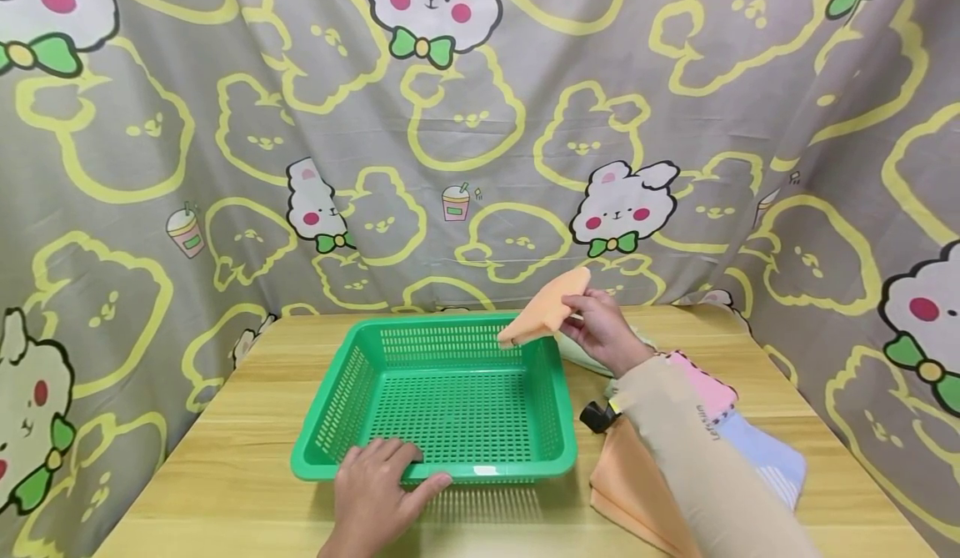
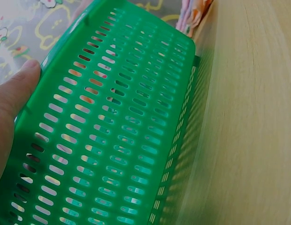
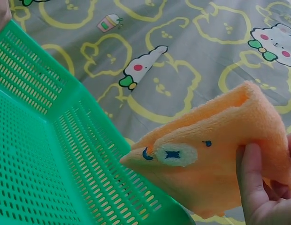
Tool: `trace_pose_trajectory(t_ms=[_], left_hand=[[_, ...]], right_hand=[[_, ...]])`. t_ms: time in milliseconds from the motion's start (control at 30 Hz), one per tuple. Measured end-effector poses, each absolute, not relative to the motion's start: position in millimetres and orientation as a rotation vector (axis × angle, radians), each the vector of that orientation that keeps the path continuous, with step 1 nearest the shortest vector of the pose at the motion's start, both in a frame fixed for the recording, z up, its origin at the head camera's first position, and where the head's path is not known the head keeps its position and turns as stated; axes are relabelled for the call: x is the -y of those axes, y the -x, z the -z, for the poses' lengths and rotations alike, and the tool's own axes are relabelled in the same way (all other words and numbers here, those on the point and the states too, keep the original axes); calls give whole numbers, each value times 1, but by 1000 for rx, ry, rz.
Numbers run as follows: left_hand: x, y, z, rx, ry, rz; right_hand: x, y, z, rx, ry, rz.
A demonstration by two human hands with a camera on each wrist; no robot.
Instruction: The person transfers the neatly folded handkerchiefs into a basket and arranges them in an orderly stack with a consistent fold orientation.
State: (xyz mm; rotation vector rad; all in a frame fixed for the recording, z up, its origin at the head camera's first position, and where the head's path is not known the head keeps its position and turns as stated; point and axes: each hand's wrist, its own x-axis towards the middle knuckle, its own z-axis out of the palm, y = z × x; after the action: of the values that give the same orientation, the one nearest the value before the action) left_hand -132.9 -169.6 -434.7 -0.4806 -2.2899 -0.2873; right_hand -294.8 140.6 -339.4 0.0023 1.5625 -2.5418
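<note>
A green plastic basket [image 1: 517, 469] with slotted walls stands on the wooden table. My left hand [image 1: 378, 491] grips its near rim, fingers over the inside and thumb outside. In the left wrist view that thumb [image 2: 21, 89] lies by the rim. Above the basket's far right corner, my right hand [image 1: 603, 329] pinches a folded orange towel [image 1: 543, 308] by one end. The right wrist view shows a small embroidered face on this towel [image 3: 216, 173]. Its free end hangs over the basket's right wall. Nothing lies inside the basket.
Right of the basket lie a second orange towel [image 1: 633, 483], a pink towel [image 1: 705, 384], a blue towel [image 1: 757, 454] and a pale green cloth [image 1: 581, 354], partly covered by my right arm. A patterned curtain [image 1: 465, 141] hangs behind the table [image 1: 225, 458].
</note>
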Motion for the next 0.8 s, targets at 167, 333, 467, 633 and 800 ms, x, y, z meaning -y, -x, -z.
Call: trace_pose_trajectory(t_ms=[167,333,467,633,800], left_hand=[[170,133,435,2281,484,291],[171,133,436,2328,467,292],[171,133,436,2341,461,294],[171,134,437,2323,467,293],[172,134,438,2315,474,294]], right_hand=[[-135,296,341,-1562,-16,2530],[-131,296,343,-1555,-6,2523],[-129,296,346,-1552,10,2519],[-126,296,348,-1586,1,2492],[-123,296,349,-1602,3,2468]])
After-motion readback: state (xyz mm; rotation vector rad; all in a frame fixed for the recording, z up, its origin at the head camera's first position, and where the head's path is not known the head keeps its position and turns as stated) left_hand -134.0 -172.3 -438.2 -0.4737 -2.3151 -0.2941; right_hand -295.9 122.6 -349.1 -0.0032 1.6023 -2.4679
